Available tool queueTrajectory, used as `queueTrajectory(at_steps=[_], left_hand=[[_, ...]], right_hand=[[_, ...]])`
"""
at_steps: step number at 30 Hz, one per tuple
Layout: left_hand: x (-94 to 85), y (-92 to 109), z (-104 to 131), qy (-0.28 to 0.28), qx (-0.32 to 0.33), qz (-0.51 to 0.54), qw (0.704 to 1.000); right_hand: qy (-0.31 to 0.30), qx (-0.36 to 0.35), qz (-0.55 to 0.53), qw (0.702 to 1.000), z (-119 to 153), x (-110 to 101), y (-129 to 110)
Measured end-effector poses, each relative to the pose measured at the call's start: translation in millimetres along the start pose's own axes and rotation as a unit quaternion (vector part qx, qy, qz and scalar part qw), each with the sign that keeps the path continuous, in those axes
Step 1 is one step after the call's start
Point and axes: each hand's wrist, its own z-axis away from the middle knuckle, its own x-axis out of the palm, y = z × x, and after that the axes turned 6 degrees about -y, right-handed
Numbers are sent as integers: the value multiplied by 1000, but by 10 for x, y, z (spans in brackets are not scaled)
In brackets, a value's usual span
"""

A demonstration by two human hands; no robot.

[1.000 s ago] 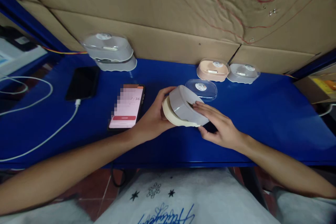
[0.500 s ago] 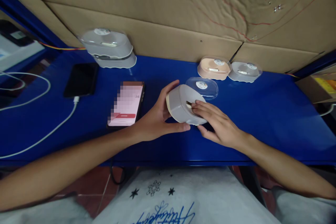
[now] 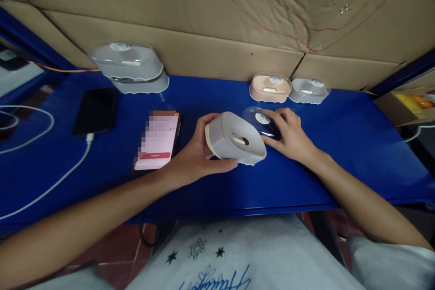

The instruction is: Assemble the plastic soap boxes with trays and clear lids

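Observation:
My left hand (image 3: pixel 204 147) is wrapped around a grey oval box (image 3: pixel 222 136) and holds it tilted above the table. An oval slot shows in the box's top face, which has no clear cover over it. Just right of the box, my right hand (image 3: pixel 288 132) grips a clear plastic lid (image 3: pixel 272 129) by its edge, thumb in front and fingers behind. The lid carries a round white label and is tipped up at its right side. Part of it is hidden behind the grey box.
At the back right stand a peach box (image 3: pixel 268 90) and a grey box (image 3: pixel 307 93), both with clear lids. Two grey boxes (image 3: pixel 136 65) are stacked at back left. A lit phone (image 3: pixel 158 140) and a black phone (image 3: pixel 95 111) on a white cable (image 3: pixel 73 172) lie left.
My right hand has left the top of the grey box, moved back and right, and taken hold of the clear lid. My left hand still holds the box.

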Motion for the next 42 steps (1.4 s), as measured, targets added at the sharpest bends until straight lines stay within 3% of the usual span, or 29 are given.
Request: queueTrajectory(at_steps=[3, 7, 11, 16, 27, 34, 42], left_hand=[[-27, -75, -34, -1, 14, -2, 1000], [-27, -30, -35, -11, 5, 3, 1000], [6, 79, -9, -18, 2, 13, 1000], [37, 45, -10, -27, 13, 28, 999], [68, -31, 41, -36, 103, -86, 990], [66, -21, 26, 6, 73, -52, 996], [-9, -7, -10, 41, 121, -70, 989]], right_hand=[[8, 8, -50, 999, 15, -13, -18], [73, 27, -162, 984, 31, -11, -59], [42, -40, -252, 966, 101, 17, -230], [-8, -132, -223, 966, 198, 56, -442], [30, -177, -132, 975, 218, -54, -571], [5, -151, -150, 977, 241, -87, -551], [0, -121, -157, 980, 256, -94, -478]])
